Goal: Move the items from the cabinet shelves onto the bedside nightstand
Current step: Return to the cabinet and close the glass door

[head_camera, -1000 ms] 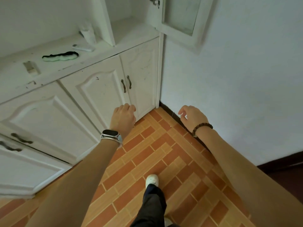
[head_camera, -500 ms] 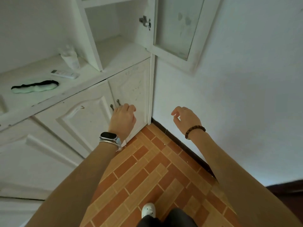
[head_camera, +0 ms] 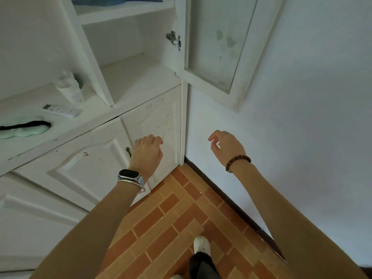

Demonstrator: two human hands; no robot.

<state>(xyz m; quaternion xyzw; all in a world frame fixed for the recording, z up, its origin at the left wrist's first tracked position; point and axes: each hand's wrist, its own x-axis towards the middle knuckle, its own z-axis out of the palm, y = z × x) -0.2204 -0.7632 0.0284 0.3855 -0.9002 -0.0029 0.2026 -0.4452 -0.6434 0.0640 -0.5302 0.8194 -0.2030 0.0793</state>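
Both of your grips are empty. Your left hand [head_camera: 148, 152] hangs with its fingers loosely curled in front of the lower cabinet door [head_camera: 157, 121] at centre frame, just beside the dark handle [head_camera: 128, 152]; I cannot tell whether it touches the door. Your right hand [head_camera: 227, 147] is loose as well, thumb and forefinger apart, in the air before the white wall [head_camera: 302, 117]. The things to move sit at the left of the frame on the lower shelf [head_camera: 96, 109]: an upright white cup [head_camera: 69, 89], a white remote control [head_camera: 61, 111] just in front of it, and a soft green and black item [head_camera: 24, 127] at the frame's edge. Something blue [head_camera: 112, 0] lies on the upper shelf, cut off at the top. The nightstand is not in view. Your main hazard is likely the glass door [head_camera: 213, 43], which stands open at upper centre above your right hand: lift that arm or straighten up carelessly and you could strike its lower corner. Reaching leftward past the divider, your forearm could tip the cup, and I cannot tell whether it is capped. The remote lies near the shelf's front edge, so a sweeping reach may knock it onto the tiled floor [head_camera: 181, 218]. Pulling the blue thing down unseen could drag other things with it.
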